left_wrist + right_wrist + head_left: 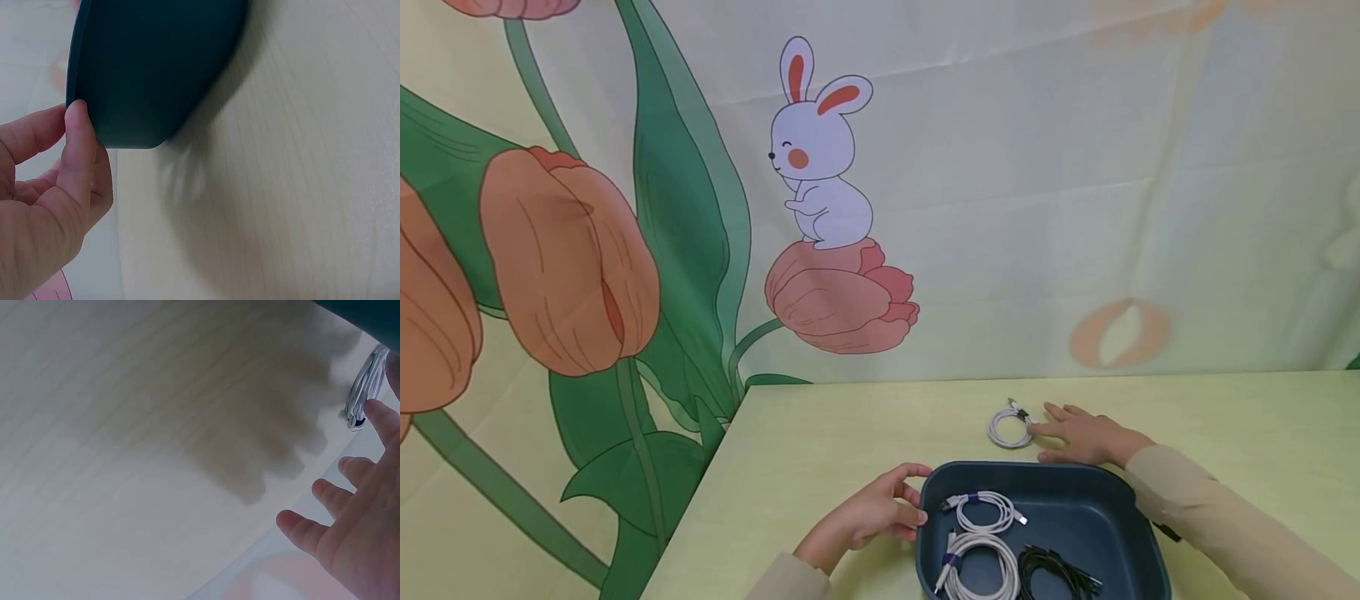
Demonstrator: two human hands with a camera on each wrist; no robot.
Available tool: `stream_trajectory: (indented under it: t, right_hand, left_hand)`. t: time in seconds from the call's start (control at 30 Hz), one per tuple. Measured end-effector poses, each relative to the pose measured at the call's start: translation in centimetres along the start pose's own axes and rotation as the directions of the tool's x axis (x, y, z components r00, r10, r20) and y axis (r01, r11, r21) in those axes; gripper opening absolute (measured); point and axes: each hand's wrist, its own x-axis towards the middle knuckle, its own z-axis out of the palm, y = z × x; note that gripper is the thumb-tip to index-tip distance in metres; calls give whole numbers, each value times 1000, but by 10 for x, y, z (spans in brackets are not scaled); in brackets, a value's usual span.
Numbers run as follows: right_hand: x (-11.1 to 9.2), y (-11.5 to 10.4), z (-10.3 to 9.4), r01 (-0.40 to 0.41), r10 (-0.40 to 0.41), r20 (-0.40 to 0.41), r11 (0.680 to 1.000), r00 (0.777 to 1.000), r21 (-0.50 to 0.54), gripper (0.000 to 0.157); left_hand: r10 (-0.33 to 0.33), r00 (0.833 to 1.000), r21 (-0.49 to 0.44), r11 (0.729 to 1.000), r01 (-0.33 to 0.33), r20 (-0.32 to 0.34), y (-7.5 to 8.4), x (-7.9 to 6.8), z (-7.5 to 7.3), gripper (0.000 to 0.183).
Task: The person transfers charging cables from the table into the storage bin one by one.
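Note:
My left hand (883,510) pinches the left rim of a dark blue plastic bin (1030,473), with the thumb against its outer wall (144,75). Inside the bin lie two white coiled cables (981,546) with purple ties, and a black coiled cable (1047,567) beside them. Beyond the far rim, a smaller white coiled cable (1000,433) with a black tie rests on the table. My right hand (1086,437) reaches over the table just right of that coil, fingers spread, a fingertip right at its edge. In the right wrist view the coil (369,381) appears beside the fingers.
The pale wood-grain table (835,425) ends at the back against a hanging cloth (1000,208) printed with tulips and a rabbit. Its left edge slants toward me. The right forearm passes over the bin's right far corner.

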Motion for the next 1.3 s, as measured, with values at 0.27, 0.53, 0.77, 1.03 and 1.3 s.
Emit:
stream_trajectory:
  t: [0.27, 0.53, 0.77, 1.03, 1.3]
  right_hand:
    - [-4, 4, -3, 65, -69, -102, 997, 992, -38, 48]
    - [-4, 15, 1, 95, -108, -197, 993, 974, -75, 29]
    - [-2, 23, 5, 108, -116, -257, 993, 960, -44, 15]
    - [3, 30, 12, 13, 41, -334, 987, 942, 159, 19]
    - [6, 31, 11, -81, 190, -268, 925, 945, 372, 33]
  left_hand:
    - [7, 1000, 2, 1000, -7, -1, -2, 2, 0, 55]
    - [15, 1000, -2, 1000, -15, -3, -2, 1, 0, 55]
    - [16, 1000, -4, 1000, -16, 1, -3, 2, -1, 55]
    - [15, 1000, -9, 1000, -15, 3, -5, 2, -1, 55]
    - [15, 1000, -6, 1000, -15, 0, -2, -1, -1, 54]
